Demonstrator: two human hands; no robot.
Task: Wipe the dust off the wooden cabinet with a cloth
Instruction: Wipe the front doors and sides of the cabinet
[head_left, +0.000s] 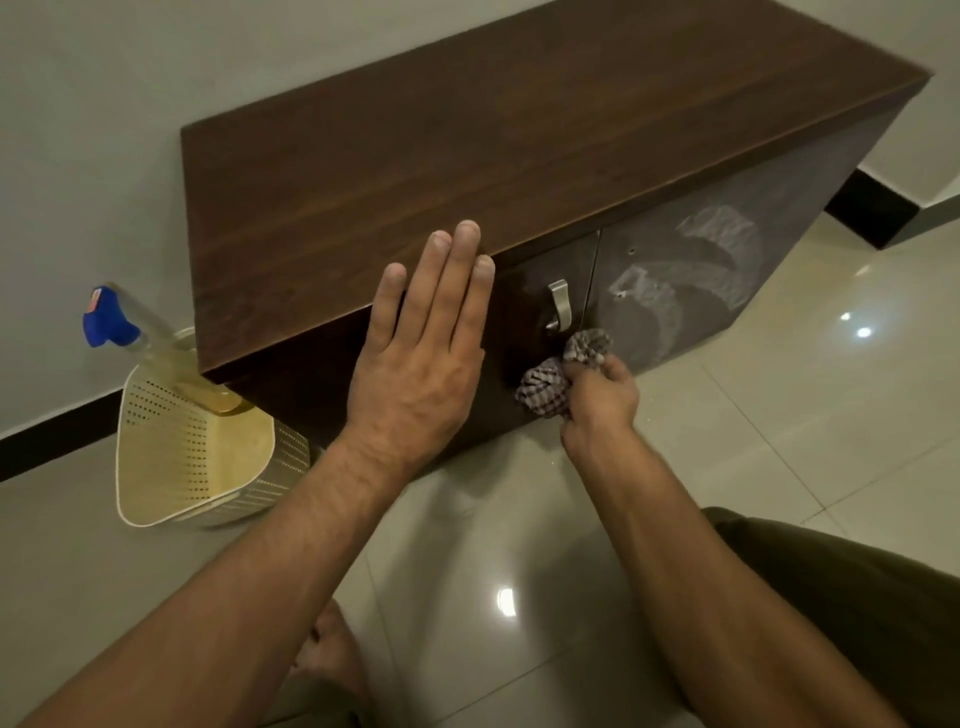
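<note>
A low dark wooden cabinet (467, 140) stands against the wall, its top bare. My left hand (423, 353) lies flat with fingers together over the front top edge. My right hand (602, 389) is shut on a bunched checked cloth (550, 384), pressed to the left door just below the metal handle (560, 306). The right door (691, 270) carries pale dusty smear marks in curved streaks.
A cream perforated basket (192, 457) sits on the floor at the cabinet's left end, with a spray bottle with a blue nozzle (111, 322) leaning in it. Glossy floor tiles (779, 415) spread in front. My knee and a bare foot show at the bottom.
</note>
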